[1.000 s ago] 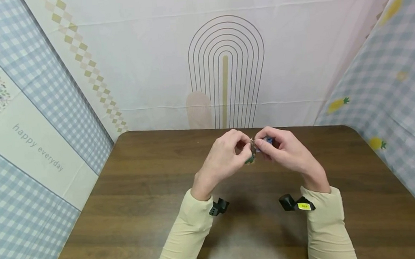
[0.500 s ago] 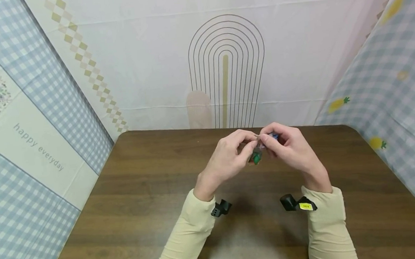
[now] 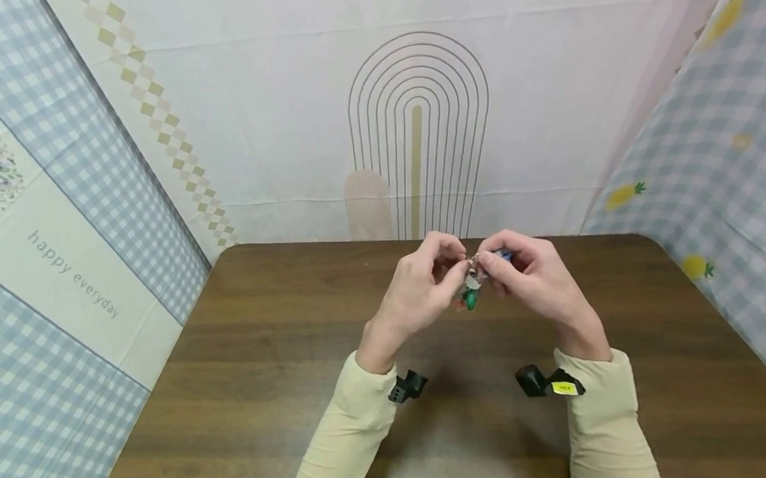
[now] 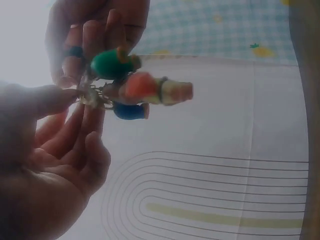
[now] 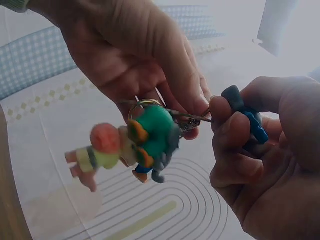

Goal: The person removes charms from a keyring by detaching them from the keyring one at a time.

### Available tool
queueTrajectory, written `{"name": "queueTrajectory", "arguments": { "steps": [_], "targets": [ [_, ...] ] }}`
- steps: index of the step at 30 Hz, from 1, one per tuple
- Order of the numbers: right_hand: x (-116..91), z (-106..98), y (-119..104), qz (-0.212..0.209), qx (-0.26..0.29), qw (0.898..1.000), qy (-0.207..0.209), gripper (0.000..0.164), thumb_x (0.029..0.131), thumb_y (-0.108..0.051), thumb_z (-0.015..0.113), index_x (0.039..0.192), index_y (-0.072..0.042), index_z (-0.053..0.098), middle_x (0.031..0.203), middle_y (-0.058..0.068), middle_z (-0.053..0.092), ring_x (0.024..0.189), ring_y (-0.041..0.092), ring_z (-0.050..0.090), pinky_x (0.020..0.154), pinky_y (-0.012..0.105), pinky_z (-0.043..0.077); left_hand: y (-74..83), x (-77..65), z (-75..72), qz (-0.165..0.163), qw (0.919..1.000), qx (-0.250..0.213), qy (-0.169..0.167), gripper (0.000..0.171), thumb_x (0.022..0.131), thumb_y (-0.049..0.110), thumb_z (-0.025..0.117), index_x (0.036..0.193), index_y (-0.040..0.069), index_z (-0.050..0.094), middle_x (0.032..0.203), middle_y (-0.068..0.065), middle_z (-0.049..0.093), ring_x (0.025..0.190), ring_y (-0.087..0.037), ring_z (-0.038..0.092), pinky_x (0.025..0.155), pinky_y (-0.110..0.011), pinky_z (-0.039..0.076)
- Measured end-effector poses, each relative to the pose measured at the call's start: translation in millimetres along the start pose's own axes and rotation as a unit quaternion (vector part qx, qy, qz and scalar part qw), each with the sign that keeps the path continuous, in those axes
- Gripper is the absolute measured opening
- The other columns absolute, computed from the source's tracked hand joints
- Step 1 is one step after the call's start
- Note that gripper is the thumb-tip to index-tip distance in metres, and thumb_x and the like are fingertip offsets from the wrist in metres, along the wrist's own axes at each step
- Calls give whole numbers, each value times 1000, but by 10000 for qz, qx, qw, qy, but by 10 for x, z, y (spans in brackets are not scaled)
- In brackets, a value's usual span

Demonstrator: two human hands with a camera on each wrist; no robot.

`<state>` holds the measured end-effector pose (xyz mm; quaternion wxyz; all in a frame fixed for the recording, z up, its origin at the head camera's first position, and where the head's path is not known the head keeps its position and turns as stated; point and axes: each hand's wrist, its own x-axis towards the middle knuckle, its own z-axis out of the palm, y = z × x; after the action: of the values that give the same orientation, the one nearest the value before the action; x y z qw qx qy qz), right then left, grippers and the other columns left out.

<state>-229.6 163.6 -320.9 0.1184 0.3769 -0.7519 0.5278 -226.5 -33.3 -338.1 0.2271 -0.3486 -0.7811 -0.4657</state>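
Close together over the far part of the table, my two hands meet at a bunch of small figurine charms. My left hand (image 3: 421,288) pinches the keychain's metal links (image 5: 189,125) between thumb and fingers. From it dangle a green figurine (image 5: 155,124), a figurine with a red, rounded part and pale yellow body (image 5: 106,137), and a blue one (image 4: 131,111). My right hand (image 3: 537,275) holds a blue and dark figurine (image 5: 256,127) in curled fingers, its fingertips touching the end of a thin metal piece. A gold-coloured ring (image 5: 145,102) shows behind the green figurine. Fingers hide the exact joint.
The brown wooden table (image 3: 267,398) lies beneath both hands. A white patterned cloth (image 3: 280,127) hangs behind it, with checked cloths at the left (image 3: 75,105) and right (image 3: 725,204). Black wrist cameras (image 3: 406,386) sit at both cuffs.
Both hands have shifted slightly right overall and stay together. The green figurine hangs more plainly in sight below the fingers. Both hands keep their grips.
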Motion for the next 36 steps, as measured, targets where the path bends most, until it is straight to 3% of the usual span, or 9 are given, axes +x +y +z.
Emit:
{"name": "queueTrajectory", "arguments": {
  "steps": [7, 14, 20, 29, 36],
  "targets": [
    [-7, 74, -29, -185, 160, 9996, -107, 11, 94, 5, 56, 95, -4, 62, 62, 5, 52, 50, 13, 47, 42, 26, 37, 5, -22, -45, 38, 9999, -66, 110, 4, 94, 4, 60, 97, 4, 61, 84, -4, 67, 66, -7, 55, 59, -18, 48],
    [-26, 67, -30, 89, -102, 9993, -352, 4, 94, -6, 62, 94, -2, 62, 61, 2, 52, 50, 12, 46, 42, 25, 38, -6, -44, -78, -58, 9999, 8, 158, 5, 92, 6, 61, 88, 7, 61, 80, -3, 67, 60, -8, 50, 54, -19, 44],
    [-10, 68, -35, 160, -219, 9982, -535, 9, 92, -2, 64, 93, -11, 64, 63, -3, 53, 52, 11, 48, 44, 25, 41, -23, -42, -104, -164, 9994, -101, 287, 8, 93, 7, 61, 85, 9, 59, 82, -3, 69, 58, -7, 49, 51, -19, 42],
    [-13, 101, -35, 287, -518, 9969, -509, 11, 92, -5, 66, 96, -15, 67, 68, -3, 54, 53, 10, 50, 46, 24, 42, -32, -58, -113, -481, 9987, 12, 153, 13, 92, 8, 60, 80, 11, 56, 72, 1, 63, 56, -8, 45, 51, -18, 37],
    [-14, 142, -55, 145, -982, 9944, -371, 5, 91, -9, 68, 95, -12, 69, 68, -4, 53, 52, 6, 47, 46, 21, 41, -35, -61, -95, -704, 9975, 10, 86, 11, 92, 9, 59, 81, 11, 58, 71, 1, 63, 55, -12, 49, 49, -19, 40]
  ]
}}
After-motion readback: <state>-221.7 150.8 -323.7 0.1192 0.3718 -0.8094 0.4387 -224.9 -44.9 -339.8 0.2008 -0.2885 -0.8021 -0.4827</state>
